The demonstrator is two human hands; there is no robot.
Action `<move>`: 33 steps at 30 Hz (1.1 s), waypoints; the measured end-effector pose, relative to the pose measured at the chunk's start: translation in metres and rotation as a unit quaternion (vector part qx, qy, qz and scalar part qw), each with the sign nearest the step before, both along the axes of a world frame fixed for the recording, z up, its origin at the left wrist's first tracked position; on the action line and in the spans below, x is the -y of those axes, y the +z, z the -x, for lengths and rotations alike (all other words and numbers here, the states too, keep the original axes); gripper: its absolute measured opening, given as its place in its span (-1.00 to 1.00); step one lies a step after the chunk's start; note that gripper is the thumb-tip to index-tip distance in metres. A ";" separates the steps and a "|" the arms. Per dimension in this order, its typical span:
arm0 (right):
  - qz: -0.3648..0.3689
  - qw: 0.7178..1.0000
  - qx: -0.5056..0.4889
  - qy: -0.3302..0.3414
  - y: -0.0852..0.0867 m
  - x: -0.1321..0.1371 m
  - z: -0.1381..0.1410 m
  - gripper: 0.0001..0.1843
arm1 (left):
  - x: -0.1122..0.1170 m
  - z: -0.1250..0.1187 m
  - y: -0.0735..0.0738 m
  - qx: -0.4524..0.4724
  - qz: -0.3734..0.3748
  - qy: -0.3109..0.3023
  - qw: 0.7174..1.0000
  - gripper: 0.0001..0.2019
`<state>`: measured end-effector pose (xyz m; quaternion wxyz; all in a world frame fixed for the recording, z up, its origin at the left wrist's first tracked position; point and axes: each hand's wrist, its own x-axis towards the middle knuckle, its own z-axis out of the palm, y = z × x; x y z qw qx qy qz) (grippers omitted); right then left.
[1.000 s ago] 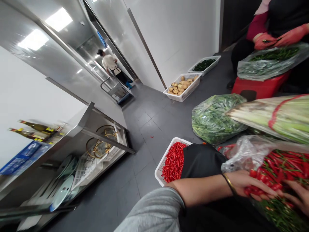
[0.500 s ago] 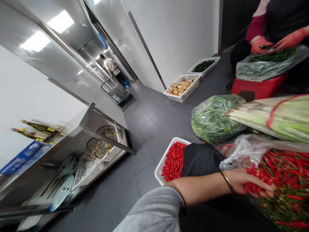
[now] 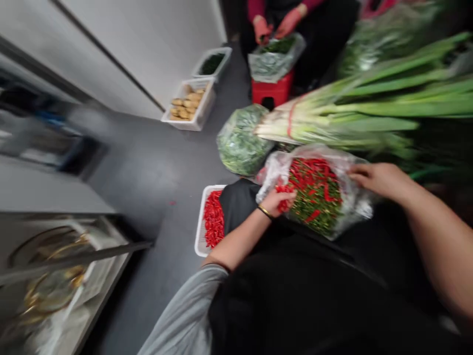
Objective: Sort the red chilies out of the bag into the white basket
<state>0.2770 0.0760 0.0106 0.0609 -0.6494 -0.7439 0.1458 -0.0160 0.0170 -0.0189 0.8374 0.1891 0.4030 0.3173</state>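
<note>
My left hand (image 3: 274, 202), with a gold band at its wrist, is closed around a bunch of red chillies (image 3: 284, 196). It sits at the left edge of a clear plastic bag (image 3: 353, 214) on my lap. Red chillies with green stems (image 3: 314, 192) fill the bag's opening. On the opposite side, my right hand (image 3: 380, 180) has its fingertips pinched on the bag's rim. Left of my knee is a white basket (image 3: 200, 241) of red chillies, partly hidden by my dark apron.
Beyond the bag lie a bundle of leeks (image 3: 332, 116) and a bagged leafy vegetable (image 3: 242, 140). Potatoes fill a white basket (image 3: 186, 123), with a greens basket (image 3: 212, 64) behind. A gloved co-worker (image 3: 286, 24) handles greens over a red stool (image 3: 271, 91). A shelf (image 3: 99, 254) stands left.
The view has swung right, bringing my right hand and the whole chilli bag into sight. My left hand, still holding red chillies, now sits at the bag's left edge.
</note>
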 end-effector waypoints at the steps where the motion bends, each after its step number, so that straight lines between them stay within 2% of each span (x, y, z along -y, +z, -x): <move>1: 0.045 0.999 0.018 -0.008 0.011 0.001 -0.006 -0.63 | -0.004 -0.001 0.001 -0.004 -0.006 0.000 1.000 -0.62; 3: 0.076 0.996 0.038 -0.028 0.028 0.007 -0.005 -0.65 | -0.008 -0.003 0.002 -0.014 -0.010 0.011 1.000 -0.61; 5: 0.082 0.995 0.055 -0.020 0.032 0.014 0.010 -0.66 | -0.010 -0.005 0.005 -0.025 -0.005 0.021 0.999 -0.58; 7: 0.117 0.989 0.090 -0.005 0.025 0.021 0.034 -0.66 | -0.009 -0.006 0.008 -0.037 0.004 0.027 0.999 -0.57; 9: 0.189 0.973 0.134 0.008 0.011 0.026 0.058 -0.67 | -0.009 -0.006 0.010 -0.046 0.009 0.032 0.998 -0.57; 12: 0.262 0.951 0.162 0.032 -0.005 0.030 0.078 -0.73 | -0.009 -0.006 0.011 -0.054 0.009 0.038 0.998 -0.56; 14: 0.247 0.955 0.159 0.032 -0.005 0.033 0.077 -0.73 | -0.008 -0.007 0.009 -0.065 0.008 0.032 0.997 -0.56; 16: 0.212 0.964 0.155 0.046 0.002 0.040 0.073 -0.69 | -0.006 -0.011 0.006 -0.083 -0.001 0.025 0.996 -0.54; 18: 0.169 0.971 0.129 0.112 0.011 0.051 0.075 -0.66 | -0.003 -0.017 0.004 -0.096 -0.020 0.015 0.995 -0.51; 21: 0.125 0.970 0.038 0.207 0.018 0.069 0.086 -0.68 | 0.004 -0.026 0.003 -0.089 -0.070 -0.009 0.993 -0.52; 23: 0.145 0.969 -0.053 0.193 0.016 0.077 0.093 -0.67 | 0.008 -0.028 0.006 -0.094 -0.135 -0.007 0.986 -0.54; 25: 0.189 0.961 -0.154 0.130 0.012 0.079 0.093 -0.60 | 0.012 -0.029 0.011 -0.108 -0.205 0.019 0.973 -0.58; 28: 0.251 0.918 -0.305 0.036 0.012 0.079 0.087 -0.54 | 0.015 -0.028 0.020 -0.105 -0.237 0.058 0.964 -0.60; 30: 0.291 0.863 -0.413 0.008 0.019 0.083 0.086 -0.53 | 0.015 -0.027 0.026 -0.062 -0.206 0.071 0.974 -0.60; 33: 0.334 0.767 -0.548 0.023 0.033 0.092 0.089 -0.50 | 0.015 -0.028 0.033 0.037 -0.136 0.048 0.989 -0.55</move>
